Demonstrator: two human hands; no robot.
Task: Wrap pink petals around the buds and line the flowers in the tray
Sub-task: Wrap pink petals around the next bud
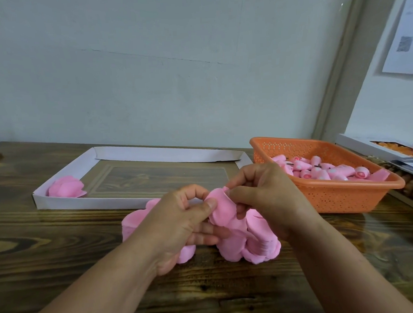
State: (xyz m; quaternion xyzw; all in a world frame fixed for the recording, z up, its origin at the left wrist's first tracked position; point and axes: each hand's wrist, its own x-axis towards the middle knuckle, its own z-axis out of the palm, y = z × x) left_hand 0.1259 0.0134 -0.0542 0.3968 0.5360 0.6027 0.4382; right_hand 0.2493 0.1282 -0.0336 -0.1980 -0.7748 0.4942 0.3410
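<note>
So far one finished flower [66,187] in tray [63,171], left corner. Left hand [182,220] and right hand [263,196] both pinch petal [222,208] over petal pile [252,245] on desk [60,238]. Many buds [327,170] left in basket [336,196].

petals [231,229]: pink, plain
flower [66,187] at 9 o'clock: pink
tray [63,165]: white
basket [333,194] at 3 o'clock: orange, dotted holes
buds [322,169]: pink
table [60,238]: dark brown woodgrain
wall [146,63]: pale grey-green
</note>
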